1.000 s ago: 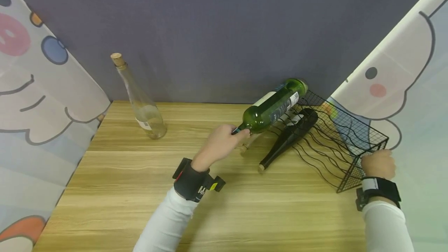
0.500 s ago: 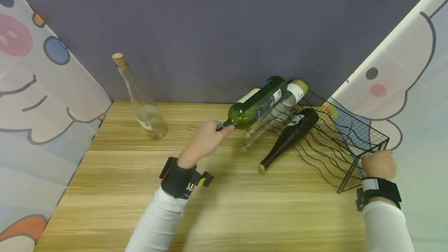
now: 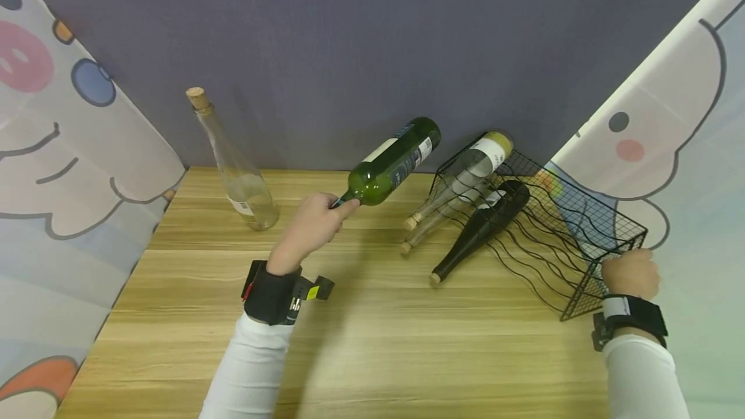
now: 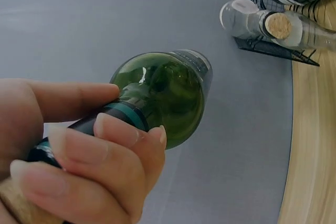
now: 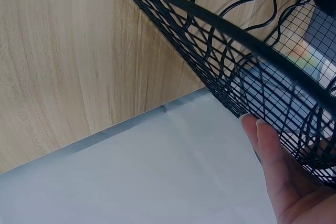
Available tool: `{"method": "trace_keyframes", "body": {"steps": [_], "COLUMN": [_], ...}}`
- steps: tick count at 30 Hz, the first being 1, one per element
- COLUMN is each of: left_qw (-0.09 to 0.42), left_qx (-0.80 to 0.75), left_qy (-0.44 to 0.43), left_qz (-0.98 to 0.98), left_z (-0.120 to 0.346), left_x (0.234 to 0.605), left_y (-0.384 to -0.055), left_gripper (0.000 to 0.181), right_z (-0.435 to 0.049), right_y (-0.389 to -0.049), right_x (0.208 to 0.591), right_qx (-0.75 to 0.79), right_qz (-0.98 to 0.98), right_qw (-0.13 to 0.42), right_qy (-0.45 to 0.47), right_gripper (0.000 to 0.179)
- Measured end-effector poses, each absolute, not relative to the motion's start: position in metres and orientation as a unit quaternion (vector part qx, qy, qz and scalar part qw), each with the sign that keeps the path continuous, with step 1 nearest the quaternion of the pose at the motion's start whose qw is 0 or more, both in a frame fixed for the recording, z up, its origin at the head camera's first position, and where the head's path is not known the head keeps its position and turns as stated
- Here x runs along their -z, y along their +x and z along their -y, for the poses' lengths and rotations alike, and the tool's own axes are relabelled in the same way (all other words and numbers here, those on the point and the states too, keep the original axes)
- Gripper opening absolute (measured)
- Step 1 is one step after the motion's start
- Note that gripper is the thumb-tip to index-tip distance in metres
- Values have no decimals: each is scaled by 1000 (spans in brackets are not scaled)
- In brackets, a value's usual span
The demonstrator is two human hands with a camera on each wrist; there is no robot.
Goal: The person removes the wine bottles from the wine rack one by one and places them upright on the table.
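Left hand [image 3: 311, 225] curled round the neck of the green bottle [image 3: 396, 161], I hold it tilted, base up and away from me, near the grey backdrop [image 3: 372, 50] and left of the wire rack [image 5: 236, 34]. With the weight so far out past my fingers, a loosened grip could let the base drop onto the wooden table [image 3: 407, 354]. Whether it touches the backdrop I can't tell; if I push farther, it could knock there. Swinging right could clip the clear corked bottles [image 3: 473, 165] lying in the rack beside the dark bottle [image 3: 483, 228]. My right hand [image 3: 631, 275] grips the rack's end; a tug there might shift everything in it.
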State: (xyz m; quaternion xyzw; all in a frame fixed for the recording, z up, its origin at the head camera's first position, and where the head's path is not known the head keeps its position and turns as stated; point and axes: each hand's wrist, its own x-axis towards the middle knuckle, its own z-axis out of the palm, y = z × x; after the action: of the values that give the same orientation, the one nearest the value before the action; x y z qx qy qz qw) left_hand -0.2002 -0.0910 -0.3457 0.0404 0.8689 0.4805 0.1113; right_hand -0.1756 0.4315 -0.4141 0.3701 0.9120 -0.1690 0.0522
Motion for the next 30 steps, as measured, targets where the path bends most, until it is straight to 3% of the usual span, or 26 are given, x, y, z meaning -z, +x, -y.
{"method": "trace_keyframes", "body": {"steps": [30], "left_qw": [155], "left_qx": [-425], "left_qy": [-38], "left_qz": [-891], "left_z": [118], "left_x": [369], "left_y": [-201], "left_gripper": [43], "right_z": [-432], "right_y": [-176], "right_x": [416], "right_qx": [166], "right_qz": [-913], "right_qw": [56], "right_qy": [369], "right_gripper": [67]}}
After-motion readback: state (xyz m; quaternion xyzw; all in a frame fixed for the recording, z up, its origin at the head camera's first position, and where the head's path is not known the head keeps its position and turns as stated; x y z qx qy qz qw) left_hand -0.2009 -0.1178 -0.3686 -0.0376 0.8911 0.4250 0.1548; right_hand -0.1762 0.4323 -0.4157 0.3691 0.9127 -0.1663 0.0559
